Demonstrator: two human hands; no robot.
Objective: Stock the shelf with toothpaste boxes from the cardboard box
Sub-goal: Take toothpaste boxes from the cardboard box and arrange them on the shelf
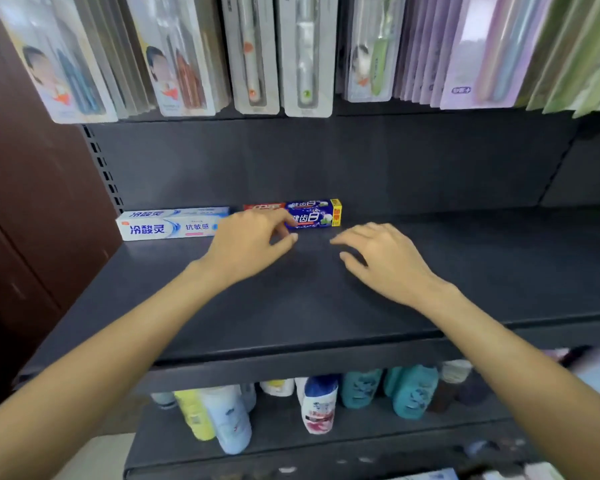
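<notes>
Two toothpaste boxes lie end to end against the back of the dark shelf (465, 271): a white and light-blue box (167, 225) at the far left, and a red and dark-blue box (314, 214) just right of it. My left hand (246, 242) hovers in front of the red and blue box, fingers spread, fingertips touching or nearly touching its front face and covering its left part. My right hand (385, 259) floats over the bare shelf to the right, fingers apart and holding nothing. The cardboard box is out of view.
Carded toothbrush packs (257, 53) hang in rows above the shelf, low over its back. Bottles (319, 403) of shampoo or lotion stand on the shelf below. A brown wooden panel (25, 202) borders the left side. The shelf right of the toothpaste boxes is bare.
</notes>
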